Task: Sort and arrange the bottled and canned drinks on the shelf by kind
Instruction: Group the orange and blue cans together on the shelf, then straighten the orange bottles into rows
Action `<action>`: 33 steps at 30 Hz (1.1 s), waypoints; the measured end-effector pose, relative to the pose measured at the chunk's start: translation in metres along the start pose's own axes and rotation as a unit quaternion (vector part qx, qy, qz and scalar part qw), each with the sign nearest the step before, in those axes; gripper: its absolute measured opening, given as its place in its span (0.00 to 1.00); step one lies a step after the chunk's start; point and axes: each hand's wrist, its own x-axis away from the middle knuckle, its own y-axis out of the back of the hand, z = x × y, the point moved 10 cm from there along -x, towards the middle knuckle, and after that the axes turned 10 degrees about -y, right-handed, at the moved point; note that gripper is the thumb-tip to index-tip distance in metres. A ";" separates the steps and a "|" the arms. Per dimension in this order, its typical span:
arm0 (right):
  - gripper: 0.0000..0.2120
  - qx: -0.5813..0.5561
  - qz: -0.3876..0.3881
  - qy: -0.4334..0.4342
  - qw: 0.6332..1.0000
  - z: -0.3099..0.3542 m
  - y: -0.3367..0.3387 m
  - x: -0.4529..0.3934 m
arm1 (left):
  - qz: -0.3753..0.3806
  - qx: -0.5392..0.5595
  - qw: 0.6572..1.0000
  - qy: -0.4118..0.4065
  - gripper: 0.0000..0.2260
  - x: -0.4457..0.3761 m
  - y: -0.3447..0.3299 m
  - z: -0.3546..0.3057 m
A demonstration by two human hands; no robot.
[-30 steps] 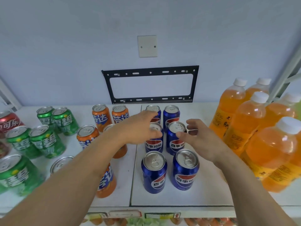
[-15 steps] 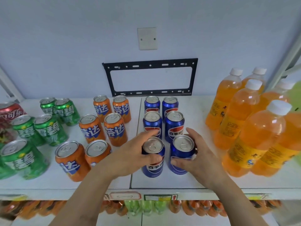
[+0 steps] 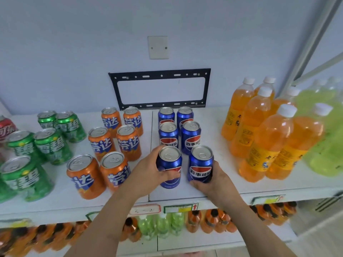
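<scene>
Several blue Pepsi cans stand in two columns at the middle of the white shelf (image 3: 204, 117). My left hand (image 3: 148, 171) grips the front left blue can (image 3: 169, 160). My right hand (image 3: 213, 180) grips the front right blue can (image 3: 201, 164). A small gap separates the two held cans. Left of them stand several orange Fanta cans (image 3: 128, 141) in two columns, then several green Sprite cans (image 3: 50, 145), and a red cola can (image 3: 6, 127) at the far left edge. Orange bottles (image 3: 271, 145) with white caps stand on the right.
Yellow-green bottles (image 3: 326, 151) stand at the far right beside a shelf upright. A black metal bracket (image 3: 161, 89) and a white wall plate (image 3: 158, 47) are on the wall behind. A lower shelf holds more orange and green bottles (image 3: 161, 225). Price labels line the shelf's front edge.
Both hands came back from the middle blue cans to the front pair and closed on them. The front right can now stands slightly further right, apart from the left one.
</scene>
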 end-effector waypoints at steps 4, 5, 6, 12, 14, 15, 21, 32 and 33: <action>0.38 0.006 -0.004 -0.005 1.000 0.001 0.001 0.003 | 0.001 0.026 1.000 0.007 0.31 0.001 -0.002 0.005; 0.39 0.009 -0.004 -0.006 1.000 0.001 0.001 0.005 | -0.006 0.037 0.999 0.009 0.32 0.003 -0.002 0.005; 0.40 0.010 -0.001 -0.006 1.000 0.003 0.001 0.008 | -0.011 0.046 0.999 0.008 0.34 0.004 -0.003 0.005; 0.44 0.034 -0.026 0.011 0.999 0.028 0.025 0.030 | -0.081 -0.087 0.993 -0.023 0.36 0.019 0.020 -0.041; 0.47 0.094 -0.071 0.008 0.993 0.042 0.045 0.039 | -0.084 -0.231 0.966 -0.075 0.31 0.021 0.027 -0.075; 0.47 0.112 -0.087 0.010 0.990 0.051 0.055 0.045 | -0.072 -0.293 0.948 -0.103 0.29 0.022 0.026 -0.094; 0.30 0.259 -0.129 0.120 0.950 0.122 0.122 0.069 | -0.036 -0.445 0.868 -0.218 0.21 0.007 0.011 -0.182; 0.20 0.228 -0.206 0.155 0.939 0.143 0.305 -0.023 | -0.083 -0.367 0.907 -0.190 0.22 -0.127 -0.026 -0.252; 0.20 0.221 -0.200 0.142 0.944 0.135 0.315 -0.042 | -0.085 -0.339 0.921 -0.174 0.23 -0.145 -0.032 -0.250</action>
